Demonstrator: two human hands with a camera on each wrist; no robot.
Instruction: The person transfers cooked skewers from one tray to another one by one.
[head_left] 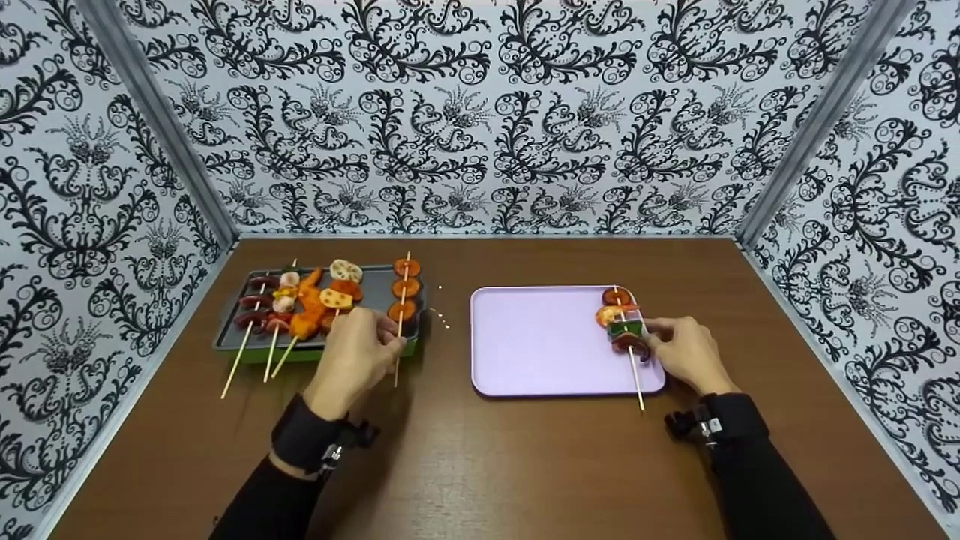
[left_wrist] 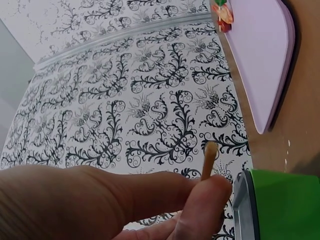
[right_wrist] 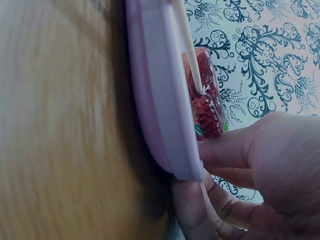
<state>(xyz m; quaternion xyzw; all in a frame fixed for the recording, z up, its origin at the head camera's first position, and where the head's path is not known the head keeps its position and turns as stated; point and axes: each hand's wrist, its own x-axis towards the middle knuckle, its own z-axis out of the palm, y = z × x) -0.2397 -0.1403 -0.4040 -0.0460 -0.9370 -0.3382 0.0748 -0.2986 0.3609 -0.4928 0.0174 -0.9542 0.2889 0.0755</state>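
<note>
My left hand pinches the stick of a skewer with orange round slices between thumb and fingers. That skewer stands over the right end of a grey grill pan with a green base. In the left wrist view the stick's end pokes out past the fingertips. My right hand grips the right rim of a pale purple tray, thumb on the upper side and fingers at the underside. Beside that thumb, a mixed skewer with a dark red tentacle-like piece lies on the tray.
Several other skewers lie on the grill pan, among them one with dark red pieces and one with an orange wing-like piece. Small pale crumbs lie on the brown table. Patterned walls enclose the back and sides.
</note>
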